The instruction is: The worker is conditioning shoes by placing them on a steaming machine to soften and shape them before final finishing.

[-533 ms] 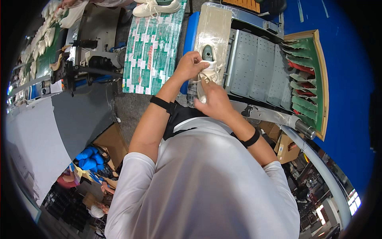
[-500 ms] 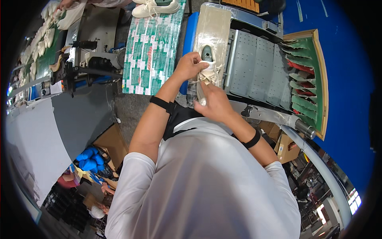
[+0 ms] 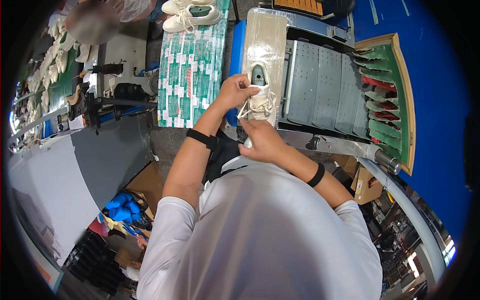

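A cream white shoe (image 3: 262, 101) with loose laces stands on a plastic-wrapped board (image 3: 265, 37) in front of me, a grey last showing inside its opening. My left hand (image 3: 234, 92) grips the shoe's left side near the collar. My right hand (image 3: 263, 140) holds the shoe at its near end, fingers closed around it. Both wrists wear black bands.
A grey perforated conveyor (image 3: 320, 87) lies right of the shoe, and a wooden tray of green and red insoles (image 3: 387, 100) beyond it. A green and white patterned surface (image 3: 190, 75) is at left, with another pair of cream shoes (image 3: 192, 12) on it. Machines (image 3: 117, 92) stand further left.
The shoe has turned slightly in my hands and my left hand has shifted along its side. My right hand stays at the near end.
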Available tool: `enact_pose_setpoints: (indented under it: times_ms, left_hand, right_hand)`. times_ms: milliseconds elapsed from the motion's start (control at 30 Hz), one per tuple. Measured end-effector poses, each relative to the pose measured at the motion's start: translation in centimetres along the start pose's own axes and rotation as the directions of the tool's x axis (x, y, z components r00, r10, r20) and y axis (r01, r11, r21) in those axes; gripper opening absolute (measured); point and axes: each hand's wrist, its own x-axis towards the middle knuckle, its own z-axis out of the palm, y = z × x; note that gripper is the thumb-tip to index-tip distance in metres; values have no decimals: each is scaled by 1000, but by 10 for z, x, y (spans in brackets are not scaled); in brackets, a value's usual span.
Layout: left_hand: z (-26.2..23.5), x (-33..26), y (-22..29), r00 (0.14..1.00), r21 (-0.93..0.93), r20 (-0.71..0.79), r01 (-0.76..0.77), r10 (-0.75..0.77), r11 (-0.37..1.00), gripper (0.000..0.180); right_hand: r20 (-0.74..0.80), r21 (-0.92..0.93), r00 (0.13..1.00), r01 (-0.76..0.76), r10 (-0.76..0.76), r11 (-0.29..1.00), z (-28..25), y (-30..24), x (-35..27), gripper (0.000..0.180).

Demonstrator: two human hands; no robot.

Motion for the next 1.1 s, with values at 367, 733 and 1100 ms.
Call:
enact_pose_setpoints:
  times_ms: [367, 733, 1100]
  left_hand:
    - [-13, -80, -121, 955, -943, 66, 154, -288, 295, 56]
    - [-122, 1, 21, 949, 192, -284, 197, -138, 961, 77]
    - [-207, 116, -60, 947, 742, -245, 45, 208, 669, 104]
  right_hand:
    - [-390, 338, 814, -308, 430, 890, -10, 65, -62, 67]
    - [-337, 293, 791, -428, 511, 855, 20, 68, -90, 70]
    - [-188, 200, 791, -549, 582, 811, 48, 67, -108, 79]
